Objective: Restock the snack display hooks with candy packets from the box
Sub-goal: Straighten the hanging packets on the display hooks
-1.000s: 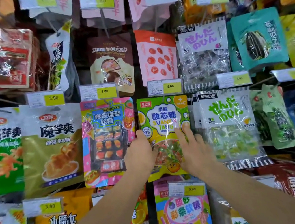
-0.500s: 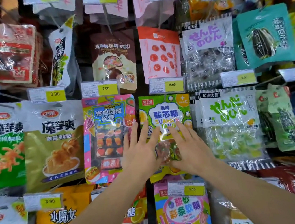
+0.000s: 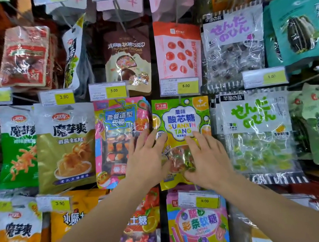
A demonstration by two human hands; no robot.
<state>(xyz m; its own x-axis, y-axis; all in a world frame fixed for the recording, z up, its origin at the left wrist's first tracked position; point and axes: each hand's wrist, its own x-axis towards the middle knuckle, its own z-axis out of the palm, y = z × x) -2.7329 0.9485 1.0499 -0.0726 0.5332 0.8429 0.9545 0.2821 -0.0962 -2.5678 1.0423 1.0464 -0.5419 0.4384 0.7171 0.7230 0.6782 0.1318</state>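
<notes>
Head view: both forearms reach up from 6 o'clock. Left hand lies flat, fingers spread and straight, on the green candy packet; right hand, fingers extended, presses its clear lower window. Beyond, the packet hangs at centre under a 5.00 price tag.

Both arms reach fwd, left hand & right hand side by side, fingers straight, splayed.
</notes>
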